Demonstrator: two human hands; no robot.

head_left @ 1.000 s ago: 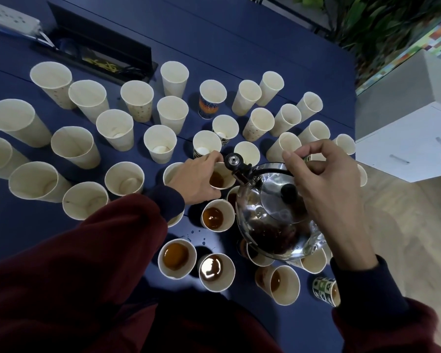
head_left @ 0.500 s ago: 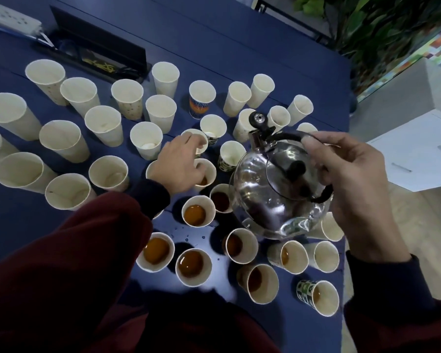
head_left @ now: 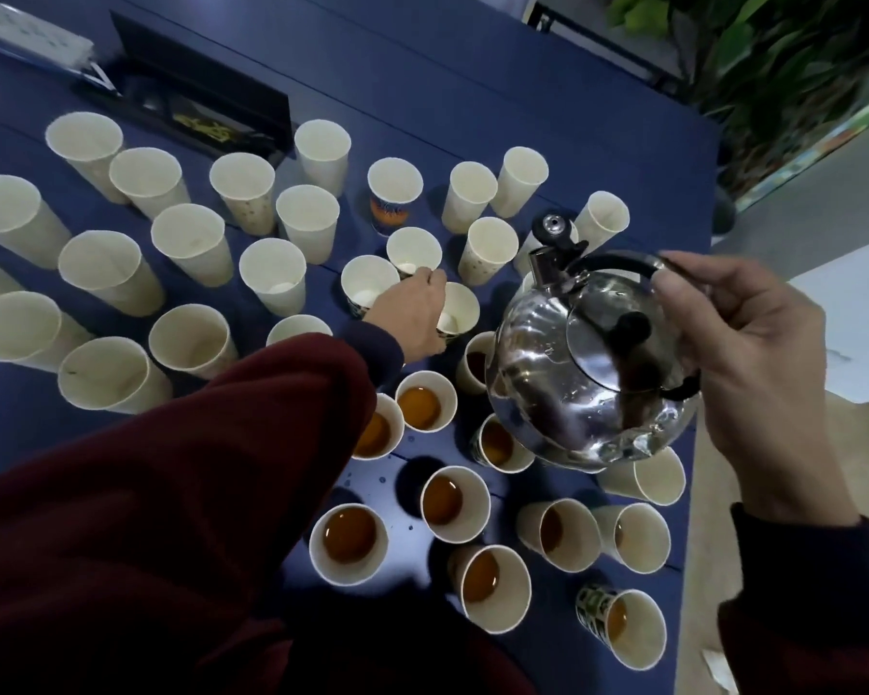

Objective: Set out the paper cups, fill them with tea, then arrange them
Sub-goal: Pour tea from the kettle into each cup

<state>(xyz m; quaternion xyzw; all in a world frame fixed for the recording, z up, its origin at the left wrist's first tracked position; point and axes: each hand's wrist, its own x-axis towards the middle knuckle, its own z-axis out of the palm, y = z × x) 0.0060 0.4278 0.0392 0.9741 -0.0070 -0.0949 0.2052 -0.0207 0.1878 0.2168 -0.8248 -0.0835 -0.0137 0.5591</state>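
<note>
Over the near right part of the dark blue surface (head_left: 422, 92), the right hand (head_left: 753, 353) is gripping the black handle (head_left: 618, 265) of a shiny steel kettle (head_left: 563, 393), with its fingers curling round the handle's arch. It is holding the kettle off the surface, above several of the cups. The kettle is hanging roughly level, and its spout (head_left: 543, 263), with the cap flipped up, is pointing away from the person. Just left of the kettle, the left hand (head_left: 412, 318), coming out of a dark red sleeve (head_left: 171, 494), is curling its fingers round the side of an empty cup (head_left: 460, 306) that is standing on the surface. Nearest the person, a cluster of filled cups (head_left: 452, 499) is standing upright, each holding brown tea (head_left: 342, 536); some are sitting partly hidden beneath the kettle. One patterned cup (head_left: 618, 624) is standing at the near right corner with tea in it. Across the left and far side, many empty paper cups (head_left: 191, 243) are standing upright in loose rows, among them one with an orange and blue print (head_left: 395, 193). At the far left, a white power strip (head_left: 26, 37) is lying beside a black box (head_left: 196, 107).
</note>
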